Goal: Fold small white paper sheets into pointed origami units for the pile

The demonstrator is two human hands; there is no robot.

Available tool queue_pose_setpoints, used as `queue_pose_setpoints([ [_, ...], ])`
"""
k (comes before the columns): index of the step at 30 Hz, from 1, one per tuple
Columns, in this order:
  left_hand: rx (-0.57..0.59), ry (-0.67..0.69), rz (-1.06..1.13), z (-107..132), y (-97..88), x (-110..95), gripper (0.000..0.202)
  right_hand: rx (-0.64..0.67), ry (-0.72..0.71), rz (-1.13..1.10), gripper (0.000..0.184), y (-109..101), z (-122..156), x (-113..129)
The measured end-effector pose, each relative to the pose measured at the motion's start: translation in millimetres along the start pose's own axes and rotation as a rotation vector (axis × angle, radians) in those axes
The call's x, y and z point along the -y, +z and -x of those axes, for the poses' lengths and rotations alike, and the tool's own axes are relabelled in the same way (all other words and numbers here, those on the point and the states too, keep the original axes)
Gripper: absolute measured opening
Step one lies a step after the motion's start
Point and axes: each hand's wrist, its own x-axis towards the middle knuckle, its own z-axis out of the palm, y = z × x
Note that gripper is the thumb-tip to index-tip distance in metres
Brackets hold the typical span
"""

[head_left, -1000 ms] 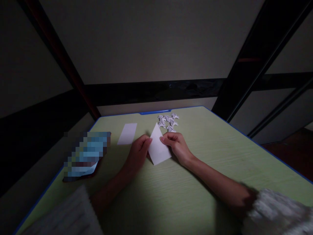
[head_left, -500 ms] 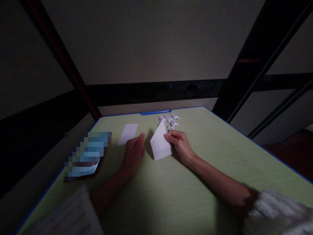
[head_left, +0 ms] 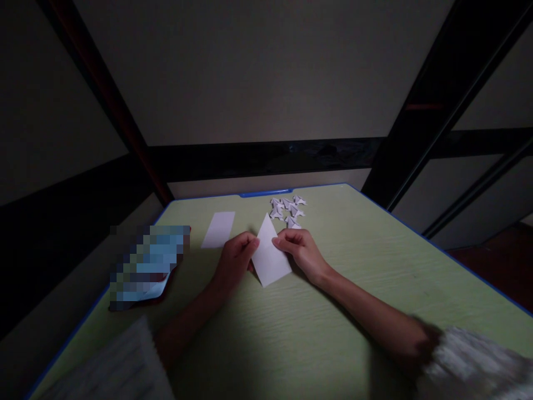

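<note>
A white sheet of paper (head_left: 270, 261), folded to a point at its far end, is held just over the table between my two hands. My left hand (head_left: 236, 258) pinches its left edge, thumb on top. On the right edge, the thumb and fingers of my right hand (head_left: 303, 250) are closed. Just beyond the paper lie several small folded white paper figures (head_left: 287, 206) in a cluster. To the left of it a flat white rectangular sheet (head_left: 219, 229) lies close behind my left hand.
The light green table (head_left: 375, 261) has a blue rim and a blue handle-like strip (head_left: 266, 193) at its far edge. On the left side rests a blurred-out blue item with a dark red edge (head_left: 152, 266). A pale panelled wall (head_left: 258, 78) stands behind the table.
My left hand has moved right and taken hold of the paper's left edge. The paper has shifted slightly nearer to me, showing more of the figures behind it.
</note>
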Motion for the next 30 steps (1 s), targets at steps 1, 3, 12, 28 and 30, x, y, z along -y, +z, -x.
queue_pose_setpoints([
  [1,0.013,-0.004,0.015,0.0,-0.3,0.6,0.02,0.006,0.007,-0.018,0.019,0.1,0.0,0.5],
  [3,0.045,-0.017,0.047,0.1,-0.5,1.6,0.021,0.007,0.007,-0.063,0.018,-0.2,-0.4,1.0],
  [12,0.186,-0.012,0.02,2.3,0.7,2.6,0.023,-0.035,-0.04,-0.142,0.017,-1.8,-3.4,0.8],
  [28,0.283,-0.016,-0.012,2.2,-0.4,3.0,0.023,-0.06,-0.078,-0.158,0.014,-5.6,-3.2,0.2],
  [30,0.284,-0.01,-0.019,1.9,-0.6,3.3,0.023,-0.071,-0.067,-0.171,0.014,-5.4,-3.3,0.5],
])
